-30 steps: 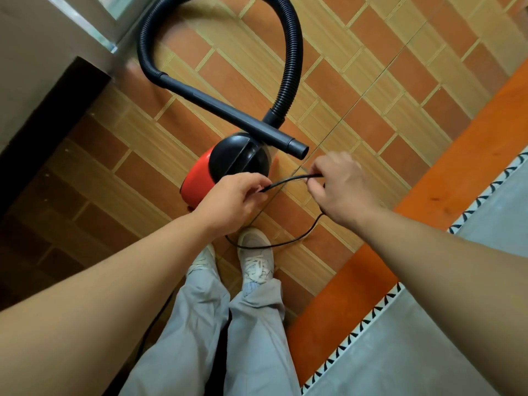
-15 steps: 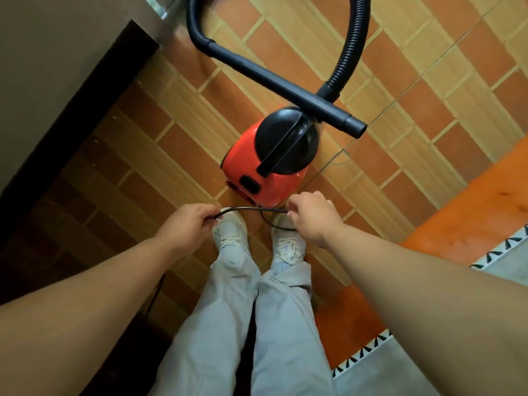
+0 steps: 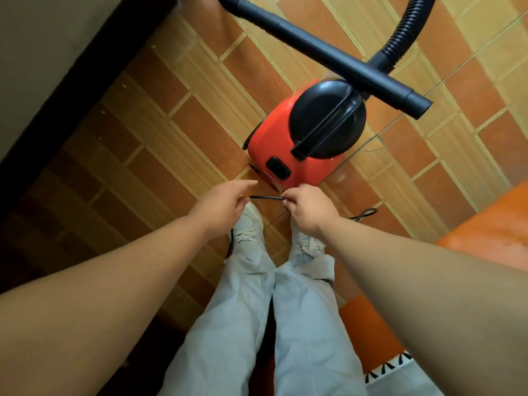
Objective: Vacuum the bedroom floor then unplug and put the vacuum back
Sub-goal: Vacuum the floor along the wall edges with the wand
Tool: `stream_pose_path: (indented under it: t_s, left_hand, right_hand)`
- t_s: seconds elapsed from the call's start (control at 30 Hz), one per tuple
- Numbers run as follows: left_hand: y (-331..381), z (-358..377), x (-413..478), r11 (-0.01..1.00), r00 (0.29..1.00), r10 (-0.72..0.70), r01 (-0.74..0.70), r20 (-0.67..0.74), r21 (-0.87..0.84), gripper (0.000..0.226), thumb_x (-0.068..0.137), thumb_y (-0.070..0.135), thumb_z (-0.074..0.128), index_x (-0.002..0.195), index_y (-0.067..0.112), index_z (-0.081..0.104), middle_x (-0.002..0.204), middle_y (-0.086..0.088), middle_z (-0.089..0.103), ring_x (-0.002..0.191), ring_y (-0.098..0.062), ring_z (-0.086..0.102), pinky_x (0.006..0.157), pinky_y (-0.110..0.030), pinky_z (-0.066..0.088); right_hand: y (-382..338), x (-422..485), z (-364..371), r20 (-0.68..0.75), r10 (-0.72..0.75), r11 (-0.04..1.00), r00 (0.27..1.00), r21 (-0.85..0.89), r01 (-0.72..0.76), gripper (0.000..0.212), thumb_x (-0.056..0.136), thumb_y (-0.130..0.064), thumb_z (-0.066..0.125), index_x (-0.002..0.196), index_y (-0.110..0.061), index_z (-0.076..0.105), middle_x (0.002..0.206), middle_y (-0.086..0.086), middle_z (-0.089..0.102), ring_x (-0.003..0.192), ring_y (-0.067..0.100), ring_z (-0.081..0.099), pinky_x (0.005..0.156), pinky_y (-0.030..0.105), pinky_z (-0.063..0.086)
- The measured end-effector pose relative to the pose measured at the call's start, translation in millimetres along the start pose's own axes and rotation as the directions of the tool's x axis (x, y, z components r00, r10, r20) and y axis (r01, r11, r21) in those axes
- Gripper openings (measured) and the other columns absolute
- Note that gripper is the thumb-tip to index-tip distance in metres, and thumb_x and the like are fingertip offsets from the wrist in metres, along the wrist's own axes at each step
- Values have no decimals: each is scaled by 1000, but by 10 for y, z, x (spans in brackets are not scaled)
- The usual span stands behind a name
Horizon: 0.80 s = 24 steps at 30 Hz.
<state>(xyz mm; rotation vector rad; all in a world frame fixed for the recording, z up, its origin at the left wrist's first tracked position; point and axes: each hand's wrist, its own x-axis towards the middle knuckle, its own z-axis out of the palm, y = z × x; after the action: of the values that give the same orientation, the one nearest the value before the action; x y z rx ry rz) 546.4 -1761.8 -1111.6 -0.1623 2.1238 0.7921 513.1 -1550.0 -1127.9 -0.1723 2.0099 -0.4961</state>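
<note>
A red vacuum (image 3: 274, 144) with a black domed lid stands on the tiled floor just beyond my feet. Its black rigid tube (image 3: 328, 52) lies across the top, and the ribbed hose (image 3: 408, 27) curves up to the right. A short stretch of the black power cord (image 3: 265, 197) runs taut between my hands in front of the vacuum's base. My left hand (image 3: 223, 207) holds one end, its index finger stretched forward. My right hand (image 3: 308, 210) pinches the other end. A loop of cord (image 3: 367, 213) lies on the floor to the right.
A dark skirting and pale wall (image 3: 57, 67) run along the left. My white shoes (image 3: 251, 227) and grey trousers stand directly below the hands. An orange floor band (image 3: 485, 224) lies to the right, with a white patterned tile edge (image 3: 400, 367) at bottom right.
The vacuum now sits closer to my feet in view. My hands have come nearer together, so the cord stretch between them is shorter. My left index finger has straightened.
</note>
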Motion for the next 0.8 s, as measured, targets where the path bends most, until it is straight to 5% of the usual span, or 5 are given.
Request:
stream_pose_path:
  t_s: [0.23, 0.43, 0.53, 0.67, 0.8]
  left_hand:
    - [-35, 64, 101, 967, 982, 142, -165, 127, 196, 35, 103, 12, 50, 133, 23, 63, 126, 3, 65, 116, -21, 60, 94, -36, 50]
    - [-198, 41, 145, 941, 989, 123, -144, 86, 307, 29, 99, 6, 50, 117, 26, 62, 102, 9, 56, 95, -17, 55, 79, -35, 51]
    - [-340, -33, 174, 929, 997, 77, -83, 31, 361, 29, 100, 8, 48, 120, 26, 59, 105, 8, 54, 98, -17, 52, 83, -37, 49]
    - [-487, -119, 179, 905, 1000, 12, 0, -26, 426, 32, 100, 10, 46, 125, 26, 59, 112, 4, 56, 104, -23, 53, 90, -41, 49]
    - [-553, -107, 143, 853, 996, -57, 83, -66, 515, 52, 101, 17, 45, 152, 20, 38, 154, -5, 40, 145, -27, 32, 123, -45, 23]
  right_hand:
    - [-243, 58, 123, -45, 31, 996, 999, 80, -27, 32, 103, -23, 49, 132, -20, 62, 130, 6, 63, 121, 31, 55, 101, 47, 47]
    - [-20, -112, 24, 51, 151, 965, 987, -225, -136, 28, 104, -35, 42, 120, -19, 59, 123, 7, 64, 119, 33, 52, 97, 47, 37]
    - [132, -193, 39, 85, 178, 933, 980, -331, -141, 25, 106, -32, 40, 110, -21, 62, 116, 4, 65, 114, 31, 50, 96, 50, 39]
    - [67, -123, 215, -1, 96, 981, 995, -168, -95, 25, 103, -21, 43, 109, -21, 67, 115, 3, 67, 109, 30, 51, 91, 45, 46]
    - [-241, 78, 446, -17, 52, 999, 998, 9, -52, 31, 101, -18, 46, 122, -12, 68, 124, 11, 66, 119, 35, 53, 99, 46, 47]
